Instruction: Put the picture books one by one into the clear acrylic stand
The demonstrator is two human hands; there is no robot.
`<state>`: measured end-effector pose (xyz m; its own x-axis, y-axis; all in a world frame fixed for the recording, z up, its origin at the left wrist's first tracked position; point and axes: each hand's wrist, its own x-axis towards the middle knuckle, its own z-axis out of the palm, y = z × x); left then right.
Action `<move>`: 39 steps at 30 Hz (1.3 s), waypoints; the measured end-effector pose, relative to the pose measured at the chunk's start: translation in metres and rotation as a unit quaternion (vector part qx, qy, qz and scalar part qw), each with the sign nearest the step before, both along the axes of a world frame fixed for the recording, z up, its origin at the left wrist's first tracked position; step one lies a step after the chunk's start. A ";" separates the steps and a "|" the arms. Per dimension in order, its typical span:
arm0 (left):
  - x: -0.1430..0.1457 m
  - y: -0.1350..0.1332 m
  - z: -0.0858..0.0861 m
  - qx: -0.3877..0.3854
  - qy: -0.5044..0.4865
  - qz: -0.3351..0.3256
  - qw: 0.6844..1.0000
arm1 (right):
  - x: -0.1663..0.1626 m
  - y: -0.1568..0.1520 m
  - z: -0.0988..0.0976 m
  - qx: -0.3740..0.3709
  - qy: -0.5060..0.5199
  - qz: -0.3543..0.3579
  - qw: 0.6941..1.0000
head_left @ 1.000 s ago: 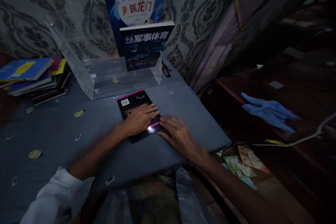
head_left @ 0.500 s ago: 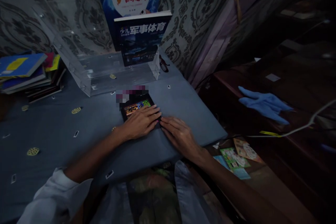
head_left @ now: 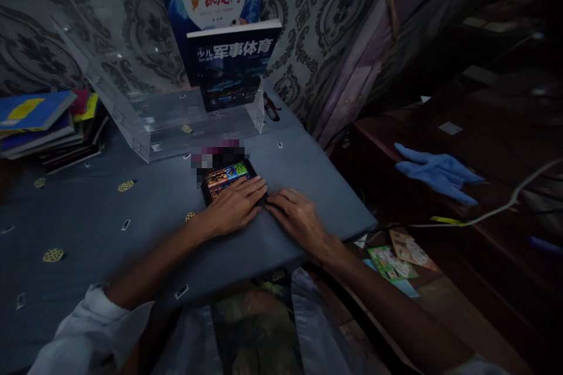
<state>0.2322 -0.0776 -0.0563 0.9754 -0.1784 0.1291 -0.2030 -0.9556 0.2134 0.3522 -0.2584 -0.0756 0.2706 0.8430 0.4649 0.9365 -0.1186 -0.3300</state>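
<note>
A dark tablet-like device (head_left: pixel 231 170) with a lit, colourful screen lies on the blue-grey tablecloth. My left hand (head_left: pixel 235 204) rests flat across its lower part, fingers stretched out together towards the right edge, covering some of the screen. At the device's lower right corner is my right hand (head_left: pixel 295 214), its fingers curled and the fingertips drawn together in a pinch; whatever sits between them is too small and dark to name. A blurred-out patch (head_left: pixel 220 153) hides what lies just behind the device.
Behind the device stands a clear acrylic stand (head_left: pixel 145 143) holding a dark book (head_left: pixel 233 67). Glasses (head_left: pixel 271 108) lie beside it. A book pile (head_left: pixel 39 123) is at left. Right of the table are a blue glove (head_left: pixel 437 170), a pale cable (head_left: pixel 514 199) and colourful cards (head_left: pixel 391 262).
My right hand's fingers have curled in more, and its fingertips are drawn closer together. My left hand stays on the device. The whole view has shifted slightly.
</note>
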 end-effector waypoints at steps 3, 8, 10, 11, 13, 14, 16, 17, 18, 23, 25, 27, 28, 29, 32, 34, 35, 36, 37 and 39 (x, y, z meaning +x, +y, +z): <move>-0.001 -0.004 -0.003 -0.005 -0.003 -0.002 1.000 | -0.001 -0.001 -0.001 0.009 -0.016 0.007 1.000; -0.005 -0.013 -0.009 -0.006 -0.026 0.005 1.000 | -0.005 -0.011 -0.001 0.014 -0.008 0.028 0.999; -0.007 -0.017 -0.011 0.009 -0.040 0.008 0.999 | -0.005 -0.015 -0.002 0.012 -0.001 0.038 0.999; -0.008 -0.019 -0.012 0.021 -0.044 0.008 0.999 | -0.005 -0.017 -0.002 0.013 0.001 0.040 0.999; -0.011 -0.024 -0.012 0.052 -0.043 0.009 0.998 | -0.005 -0.019 -0.003 0.016 0.001 0.038 0.999; -0.013 -0.027 -0.011 0.068 -0.039 0.010 0.997 | -0.004 -0.020 -0.003 0.021 0.002 0.035 0.999; -0.016 -0.032 -0.010 0.101 -0.028 0.016 0.994 | -0.004 -0.021 -0.003 0.031 0.007 0.030 0.999; -0.018 -0.035 -0.009 0.116 -0.023 0.020 0.993 | -0.004 -0.021 -0.002 0.034 0.011 0.030 0.999; -0.020 -0.038 -0.009 0.130 -0.019 0.025 0.991 | -0.004 -0.021 -0.001 0.035 0.016 0.031 0.999; -0.031 -0.047 -0.006 0.166 -0.020 0.045 0.985 | -0.005 -0.017 0.001 0.003 0.023 0.063 0.998; -0.036 -0.048 -0.006 0.170 -0.023 0.055 0.984 | -0.005 -0.016 -0.002 -0.009 0.018 0.080 0.997; -0.043 -0.047 -0.005 0.175 -0.026 0.062 0.982 | -0.005 -0.015 -0.004 -0.006 0.001 0.083 0.997; -0.047 -0.046 -0.005 0.177 -0.027 0.064 0.982 | -0.005 -0.015 -0.006 -0.001 -0.008 0.081 0.997; -0.051 -0.045 -0.005 0.178 -0.029 0.065 0.981 | -0.006 -0.015 -0.007 0.004 -0.017 0.079 0.997; -0.065 -0.041 -0.005 0.184 -0.036 0.070 0.980 | -0.005 -0.015 -0.008 0.017 -0.032 0.080 0.996; -0.075 -0.039 -0.006 0.189 -0.042 0.078 0.978 | -0.005 -0.015 -0.008 0.023 -0.038 0.085 0.995; -0.080 -0.038 -0.007 0.191 -0.045 0.083 0.977 | -0.005 -0.015 -0.008 0.029 -0.041 0.086 0.995; -0.086 -0.037 -0.008 0.192 -0.047 0.090 0.976 | -0.004 -0.014 -0.008 0.034 -0.046 0.088 0.995; -0.092 -0.037 -0.009 0.192 -0.049 0.099 0.975 | -0.004 -0.014 -0.008 0.040 -0.050 0.088 0.994; -0.104 -0.036 -0.011 0.187 -0.049 0.118 0.974 | -0.005 -0.013 -0.007 0.054 -0.058 0.091 0.993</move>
<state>0.1286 -0.1132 -0.0674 0.9812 -0.0034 0.1931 0.0298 -0.9853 -0.1685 0.3474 -0.2716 -0.0825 0.0573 0.8164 0.5746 0.9718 0.0862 -0.2193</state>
